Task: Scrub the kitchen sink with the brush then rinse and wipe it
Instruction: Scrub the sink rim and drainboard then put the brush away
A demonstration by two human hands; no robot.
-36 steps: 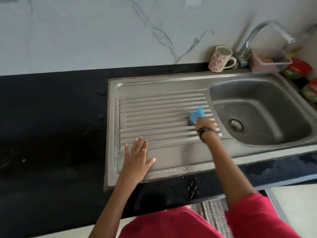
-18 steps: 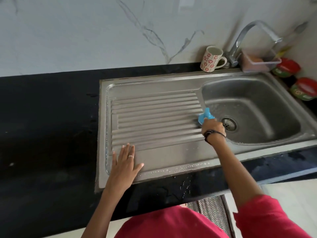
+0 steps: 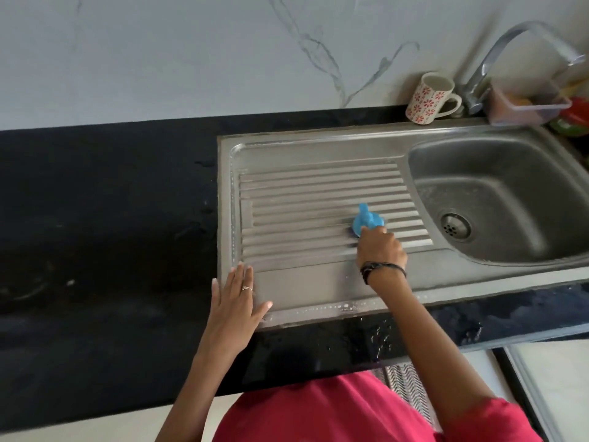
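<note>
A black stone counter (image 3: 105, 218) under a pale veined wall carries a stainless steel sink (image 3: 318, 148), its ribbed drainboard (image 3: 318, 193) to the left of the bowl (image 3: 497, 199). Nearest me, my left hand (image 3: 234, 306) lies flat with fingers straight on the front left corner of the drainboard, holding nothing and serving as a brace. Just beyond and to the right, my right hand (image 3: 379, 247) is curled round the blue brush (image 3: 366, 220), which sits on the ribs towards their bowl end; its head is pressed to the steel just ahead of my knuckles, and a blue knob of the handle stands up and away from me. The brush is too small and too covered by my hand for me to judge its long axis. The ribs run left to right, so I judge the coming stroke follows them, with unscrubbed ribs lying mainly to the left of the grip and the bowl's rim close on the right. Suds bead along the front lip. Farther back stand a flowered mug (image 3: 428, 100), the tap (image 3: 497, 59) and a clear tub (image 3: 526, 106). Rinsing and wiping are not yet done.
</note>
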